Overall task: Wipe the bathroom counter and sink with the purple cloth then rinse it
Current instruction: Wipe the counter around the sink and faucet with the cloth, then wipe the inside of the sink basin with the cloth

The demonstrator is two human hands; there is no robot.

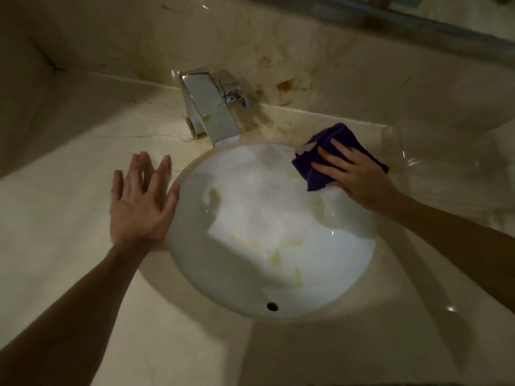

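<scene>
A white oval sink [348, 277] is set into a beige marble counter [55, 218]. The folded purple cloth [315, 165] lies on the sink's far right rim, partly on the counter. My right hand [354, 174] presses flat on the cloth, fingers spread over it. My left hand [142, 201] rests palm down on the counter at the sink's left edge, fingers apart, holding nothing. Yellowish marks show inside the basin.
A chrome faucet [211, 107] with a side lever stands behind the sink, its spout over the far rim. The marble backsplash [306, 65] rises behind, with brown stains to the faucet's right. The overflow hole [272, 306] sits in the near basin wall.
</scene>
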